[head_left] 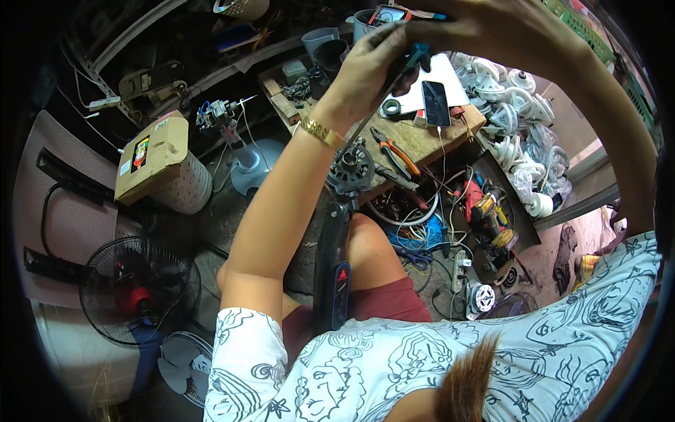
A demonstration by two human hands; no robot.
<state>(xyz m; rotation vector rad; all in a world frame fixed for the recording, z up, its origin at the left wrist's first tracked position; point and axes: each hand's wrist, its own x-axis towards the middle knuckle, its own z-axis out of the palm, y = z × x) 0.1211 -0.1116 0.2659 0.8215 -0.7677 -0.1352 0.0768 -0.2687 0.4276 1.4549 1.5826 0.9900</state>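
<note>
My left hand point(383, 60), with a gold watch band at the wrist, is raised above the workbench. Its fingers are closed around what looks like a screwdriver point(418, 53) with a teal and black handle. A thin shaft slants down from it toward the bare motor point(351, 167) of a fan. The fan's black column point(333, 271) stands upright between my legs. Reaching in from the right, my right hand point(457, 29) is beside the left one at the top edge. It is dark and partly cut off, so its fingers do not show clearly.
Orange-handled pliers point(395, 153), a phone point(435, 104) and a tape roll point(391, 107) lie on the wooden bench point(450, 139). White plastic parts point(510, 105) pile up at right. Below are a red power tool point(472, 200) and cords. A caged fan point(137, 292) and cardboard box point(151, 158) stand left.
</note>
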